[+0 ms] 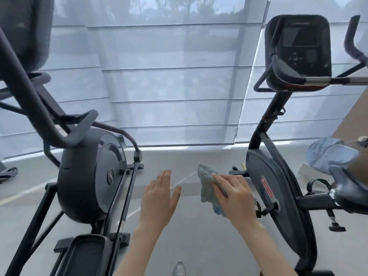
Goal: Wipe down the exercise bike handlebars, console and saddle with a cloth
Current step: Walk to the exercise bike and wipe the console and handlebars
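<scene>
**Head view: cloth in the right hand, bike off to the right**

The cloth, grey with a bit of blue at its lower edge, hangs bunched in the right hand, whose fingers are closed over it from above so that the fabric spills out to the left of the knuckles. It is held in the air over the floor, touching no part of either machine. The left hand floats just beside it, palm down, fingers straight and spread a little, holding nothing.

The exercise bike stands to the right of both hands. Its console sits high on the mast, dark screen facing the camera, with the handlebars running across just below it and curving up at the far right. The saddle shows only in part at the right edge, and a pale blue garment lies on the floor just behind it.

To the left stands an elliptical trainer, well apart from the bike. Behind both machines pale translucent blinds cover the window. The tip of a shoe shows at the bottom edge.
</scene>
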The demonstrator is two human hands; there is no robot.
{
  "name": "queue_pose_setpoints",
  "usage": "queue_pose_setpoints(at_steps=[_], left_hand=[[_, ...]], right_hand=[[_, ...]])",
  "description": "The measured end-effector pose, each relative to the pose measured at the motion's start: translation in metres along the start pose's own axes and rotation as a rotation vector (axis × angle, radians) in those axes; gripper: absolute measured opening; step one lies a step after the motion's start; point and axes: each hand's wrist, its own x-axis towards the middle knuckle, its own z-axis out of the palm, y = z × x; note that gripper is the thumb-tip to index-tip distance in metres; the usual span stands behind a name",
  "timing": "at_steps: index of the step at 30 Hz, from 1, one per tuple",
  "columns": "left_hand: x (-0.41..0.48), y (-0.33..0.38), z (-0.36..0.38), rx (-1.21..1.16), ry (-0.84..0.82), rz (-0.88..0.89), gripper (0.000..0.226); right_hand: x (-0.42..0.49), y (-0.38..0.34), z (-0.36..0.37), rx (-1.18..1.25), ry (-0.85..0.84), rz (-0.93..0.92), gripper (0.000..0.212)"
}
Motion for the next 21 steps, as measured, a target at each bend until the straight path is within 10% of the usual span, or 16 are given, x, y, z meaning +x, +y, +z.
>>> queue_pose_setpoints(at_steps=[21], left_hand=[[0.475,-0.045,0.148,-0.052,0.025,0.213,0.052]], right_hand=[[0.298,0.203,0.293,-0.081,0.082,0.077,0.028]])
